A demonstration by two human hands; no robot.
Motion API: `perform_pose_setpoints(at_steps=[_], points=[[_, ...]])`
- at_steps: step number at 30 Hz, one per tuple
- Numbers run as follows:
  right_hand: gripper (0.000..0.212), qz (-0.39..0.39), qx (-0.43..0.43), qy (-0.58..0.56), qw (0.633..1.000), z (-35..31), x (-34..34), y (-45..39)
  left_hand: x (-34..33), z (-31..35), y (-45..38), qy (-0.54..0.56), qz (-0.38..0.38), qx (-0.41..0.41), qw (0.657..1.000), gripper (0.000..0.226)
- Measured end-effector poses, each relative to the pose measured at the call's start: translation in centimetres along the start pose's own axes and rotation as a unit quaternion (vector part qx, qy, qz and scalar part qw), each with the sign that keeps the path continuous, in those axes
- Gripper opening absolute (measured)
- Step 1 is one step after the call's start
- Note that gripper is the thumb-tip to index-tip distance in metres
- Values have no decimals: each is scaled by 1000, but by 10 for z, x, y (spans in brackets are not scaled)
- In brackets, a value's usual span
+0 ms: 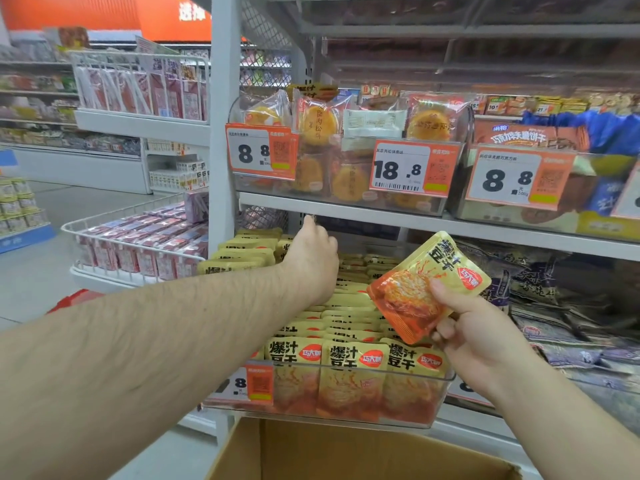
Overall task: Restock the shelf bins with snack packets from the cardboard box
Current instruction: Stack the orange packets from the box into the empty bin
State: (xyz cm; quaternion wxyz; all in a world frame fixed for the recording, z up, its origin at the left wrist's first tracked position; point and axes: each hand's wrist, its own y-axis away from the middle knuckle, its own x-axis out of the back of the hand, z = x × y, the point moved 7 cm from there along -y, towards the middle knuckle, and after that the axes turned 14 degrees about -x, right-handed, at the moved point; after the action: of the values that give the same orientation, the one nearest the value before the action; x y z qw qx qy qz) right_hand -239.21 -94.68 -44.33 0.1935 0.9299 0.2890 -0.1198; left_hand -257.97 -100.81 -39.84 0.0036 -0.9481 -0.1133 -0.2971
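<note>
A clear plastic shelf bin (440, 403) on the lower shelf is packed with rows of yellow-and-orange snack packets (349, 372). My right hand (474, 337) pinches one such packet (426, 285) by its lower edge, held tilted above the bin's right side. My left hand (313, 258) reaches deep into the back of the bin, palm down over the rear rows; its fingers are hidden from me. The open cardboard box (346, 452) sits directly below the bin at the bottom of the view.
The shelf above (415, 216) carries clear bins of round pastry packs with orange price tags. Dark snack packs (554, 292) fill the bin to the right. A white upright post (223, 133) stands left of the bin; a wire basket rack (131, 244) stands further left.
</note>
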Motion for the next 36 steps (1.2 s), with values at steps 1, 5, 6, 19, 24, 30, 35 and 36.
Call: perform_pose_setpoints(at_steps=[1, 5, 6, 19, 24, 30, 35, 36], points=[[7, -1, 2, 0, 1000, -1, -1, 1, 0, -1, 0, 8, 0, 4, 1000, 58], [6, 6, 3, 5, 1000, -1, -4, 5, 12, 0, 18, 74, 64, -1, 995, 62], [7, 4, 3, 9, 1000, -1, -5, 6, 17, 4, 30, 115, 113, 5, 987, 59], [20, 21, 159, 215, 963, -43, -44, 28, -31, 51, 79, 440, -14, -8, 898, 129], [24, 14, 205, 330, 921, -57, -75, 22, -30, 54, 82, 404, 57, 15, 913, 122], [25, 17, 262, 499, 826, -56, -121, 2, -33, 59, 89, 411, 134, 40, 901, 109], [26, -4, 269, 565, 780, -43, -148, -9, -34, 58, 91, 404, 175, 51, 896, 101], [27, -8, 269, 568, 778, -40, -152, -11, -34, 58, 92, 404, 179, 53, 895, 101]])
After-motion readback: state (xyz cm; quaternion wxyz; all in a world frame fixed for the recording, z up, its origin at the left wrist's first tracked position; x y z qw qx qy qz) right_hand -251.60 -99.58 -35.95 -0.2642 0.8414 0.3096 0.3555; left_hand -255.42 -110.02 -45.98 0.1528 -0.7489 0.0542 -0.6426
